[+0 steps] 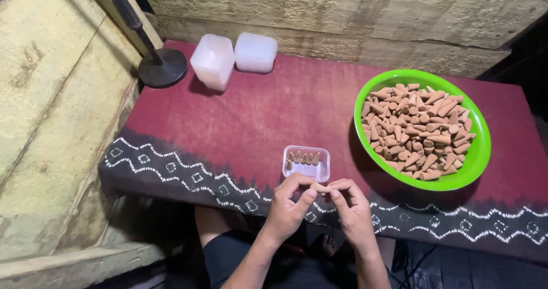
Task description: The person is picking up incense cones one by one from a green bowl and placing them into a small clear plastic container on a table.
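Fingers of both hands pinched on one tan cone beside small clear box.

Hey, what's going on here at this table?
A person sits at a low table with a dark red patterned cloth. Both hands, left hand and right hand, pinch one small tan cone between the fingertips, just in front of a small clear box holding a row of cones. A green bowl heaped with cones sits to the right.

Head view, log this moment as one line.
left hand: pinching cone | right hand: same cone | small clear box: one row | green bowl: full
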